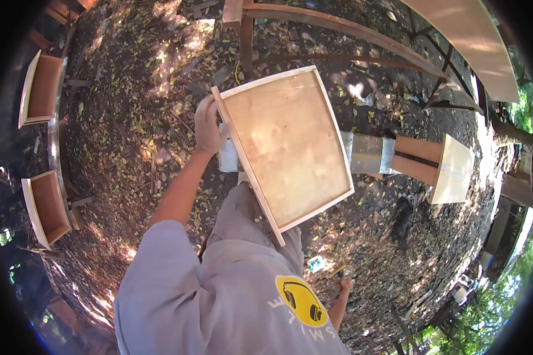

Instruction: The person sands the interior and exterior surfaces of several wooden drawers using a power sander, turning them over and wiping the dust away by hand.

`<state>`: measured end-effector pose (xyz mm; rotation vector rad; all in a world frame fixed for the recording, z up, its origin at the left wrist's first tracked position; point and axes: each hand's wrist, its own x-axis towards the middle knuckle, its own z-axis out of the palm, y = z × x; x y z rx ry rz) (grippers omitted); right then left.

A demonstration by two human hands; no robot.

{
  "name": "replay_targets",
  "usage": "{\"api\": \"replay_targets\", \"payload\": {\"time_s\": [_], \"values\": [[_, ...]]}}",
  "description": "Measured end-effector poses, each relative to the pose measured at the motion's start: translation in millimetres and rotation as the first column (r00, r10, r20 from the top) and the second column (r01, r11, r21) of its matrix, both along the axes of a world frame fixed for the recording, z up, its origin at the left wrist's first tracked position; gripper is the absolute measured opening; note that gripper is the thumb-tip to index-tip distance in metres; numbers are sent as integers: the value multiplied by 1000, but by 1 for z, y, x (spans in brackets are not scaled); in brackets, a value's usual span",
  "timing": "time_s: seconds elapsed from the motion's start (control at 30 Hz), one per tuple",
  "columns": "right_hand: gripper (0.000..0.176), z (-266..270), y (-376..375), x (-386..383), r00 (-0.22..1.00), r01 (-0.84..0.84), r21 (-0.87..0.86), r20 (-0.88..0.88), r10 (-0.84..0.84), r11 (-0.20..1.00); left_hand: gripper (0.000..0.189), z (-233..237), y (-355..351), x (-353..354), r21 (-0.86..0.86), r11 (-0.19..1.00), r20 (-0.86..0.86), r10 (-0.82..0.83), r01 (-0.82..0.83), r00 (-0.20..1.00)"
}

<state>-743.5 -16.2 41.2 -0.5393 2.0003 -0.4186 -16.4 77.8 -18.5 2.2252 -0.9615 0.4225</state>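
Note:
A pale wooden drawer (287,142) is tilted in front of my body, its broad plywood panel and narrow raised edges facing me. My left hand (210,127) grips the long strip on its left side, fingers curled over the edge. Low on the right, my right hand (343,288) is closed beside my shirt. A thin yellow and dark item (338,271) shows at its fingers, too small to name. Part of my legs and the bench beneath is hidden behind the drawer.
Two similar drawers (44,89) (46,207) rest on a rail at the left. Another drawer (453,170) lies on the bench (367,152) at the right. A wooden frame (343,26) and a large board (468,41) stand at the top. Leaves cover the ground.

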Motion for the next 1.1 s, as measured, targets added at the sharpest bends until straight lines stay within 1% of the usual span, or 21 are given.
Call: {"api": "replay_targets", "payload": {"time_s": [0.03,0.07,0.1,0.13,0.17,0.27,0.37,0.47,0.57,0.67,0.77,0.87,0.97,1.03,1.1], "values": [[6,6,14,-4,1000,17,7,-6,-17,1000,55,24,5,-5,106,968,12,-228,226,974],[6,10,28,-5,1000,29,9,-10,-29,1000,59,36,10,-12,208,874,5,-451,440,893],[6,13,41,-8,999,43,12,-13,-43,999,60,37,13,-22,289,750,-78,-601,595,795],[6,14,51,-11,999,51,16,-12,-51,999,62,36,14,-33,353,591,-165,-723,725,670],[6,16,65,-11,998,67,19,-11,-67,998,64,37,11,-41,399,405,-260,-811,823,525],[6,20,104,-12,994,107,35,-3,-107,994,58,35,-11,-76,442,147,-387,-858,885,336],[6,12,130,-15,989,148,23,18,-149,989,52,8,-13,-116,520,129,-319,-888,844,332],[5,3,157,-16,976,212,1,42,-212,977,55,0,-16,-119,574,74,-325,-893,815,310],[5,-10,186,-17,958,282,-11,56,-281,959,55,-15,-18,-118,660,11,-294,-916,751,272],[5,-15,211,-23,940,340,-19,50,-338,940,56,21,-36,-128,580,66,-256,-931,812,259],[5,-19,240,-30,926,377,-18,42,-376,926,60,51,-48,-148,509,76,-365,-883,857,295],[4,-32,265,-40,914,404,-10,54,-403,915,74,89,-59,-174,603,2,-523,-755,797,397],[4,-38,293,-44,904,419,15,81,-419,908,83,129,-85,-190,622,-9,-588,-665,783,460],[4,-41,308,-49,901,425,21,91,-425,905,83,141,-111,-193,615,9,-583,-669,788,462],[4,-44,311,-52,902,421,10,98,-420,907,83,147,-138,-192,636,23,-569,-661,771,489]]}}
